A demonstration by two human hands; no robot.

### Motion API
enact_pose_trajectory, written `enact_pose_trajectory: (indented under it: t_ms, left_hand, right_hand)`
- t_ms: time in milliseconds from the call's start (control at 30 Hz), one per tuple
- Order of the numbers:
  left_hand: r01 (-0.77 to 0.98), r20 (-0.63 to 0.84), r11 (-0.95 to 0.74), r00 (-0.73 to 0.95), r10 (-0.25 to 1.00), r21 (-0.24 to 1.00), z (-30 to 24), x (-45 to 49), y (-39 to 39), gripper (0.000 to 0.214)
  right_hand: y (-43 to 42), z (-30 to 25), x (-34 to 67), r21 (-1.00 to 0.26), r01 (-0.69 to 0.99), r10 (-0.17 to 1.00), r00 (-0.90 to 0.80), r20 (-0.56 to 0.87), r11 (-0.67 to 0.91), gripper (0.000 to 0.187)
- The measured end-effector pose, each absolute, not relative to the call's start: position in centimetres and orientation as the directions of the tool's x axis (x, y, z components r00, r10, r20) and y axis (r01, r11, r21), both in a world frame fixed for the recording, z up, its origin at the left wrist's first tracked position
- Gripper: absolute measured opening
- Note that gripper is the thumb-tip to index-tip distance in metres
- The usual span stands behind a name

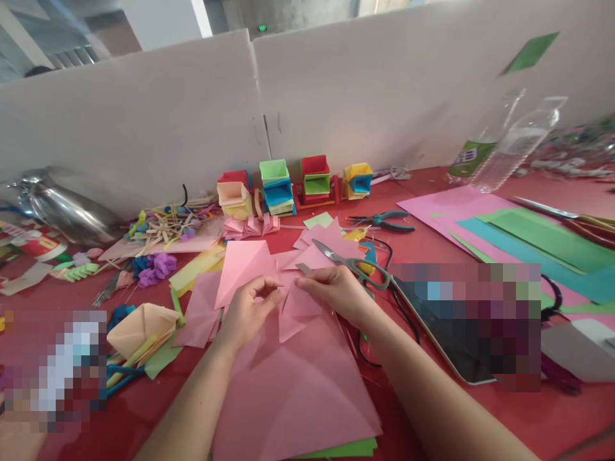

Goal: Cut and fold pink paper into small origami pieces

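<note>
While the right hand [339,291] pinches a pink paper piece [302,308] above larger pink sheets [298,397] toward the near edge of the red table [129,419], the left hand [252,310] curls thumb and forefinger beside it, their grip unclear; colourful paper boxes [277,191] stand near the far edge.

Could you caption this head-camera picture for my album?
Left hand and right hand working over pink paper, scissors alongside, colourful paper boxes behind.

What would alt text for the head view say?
A person's right hand pinches a pink paper piece, the left hand close beside it, over a pink sheet on a red table. Scissors lie beyond; colourful paper boxes stand behind.
</note>
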State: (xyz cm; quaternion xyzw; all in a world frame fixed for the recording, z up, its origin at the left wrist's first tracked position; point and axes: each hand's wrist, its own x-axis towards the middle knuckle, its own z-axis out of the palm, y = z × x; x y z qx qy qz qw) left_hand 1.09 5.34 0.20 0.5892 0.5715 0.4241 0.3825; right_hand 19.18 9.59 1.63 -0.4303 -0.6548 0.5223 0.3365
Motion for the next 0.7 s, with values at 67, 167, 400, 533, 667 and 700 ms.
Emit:
enact_pose_trajectory:
  t_ms: [67,167,400,533,667,700]
  left_hand:
    - [0.366,0.064,-0.058,-0.007,0.998,0.929,0.42,1.09,5.27,0.019]
    - [0.346,0.054,-0.054,0.009,0.998,0.937,0.59,1.02,5.17,0.015]
    - [0.262,0.004,-0.002,-0.008,1.0,0.965,0.28,1.02,5.14,0.016]
    - [0.237,-0.036,0.027,0.034,0.999,0.971,0.42,0.98,5.08,0.012]
    - [0.255,-0.027,0.012,0.057,0.998,0.967,0.32,0.83,5.13,0.013]
    - [0.263,-0.026,0.007,0.069,0.997,0.965,0.26,0.83,5.17,0.013]
  right_hand:
    - [9.67,1.44,19.15,-0.975,0.204,0.903,-0.429,-0.005,0.092,0.034]
    - [9.62,1.29,19.0,-0.976,0.199,0.901,-0.435,-0.009,0.086,0.03]
    - [9.34,1.15,18.54,-0.983,0.172,0.9,-0.436,-0.021,0.06,0.03]
    - [9.41,1.15,18.62,-0.983,0.176,0.919,-0.393,-0.021,0.052,0.033]
    - [9.65,1.26,18.95,-0.982,0.18,0.942,-0.334,-0.005,0.059,0.032]
    - [9.72,1.27,19.03,-0.981,0.182,0.945,-0.327,0.004,0.067,0.032]
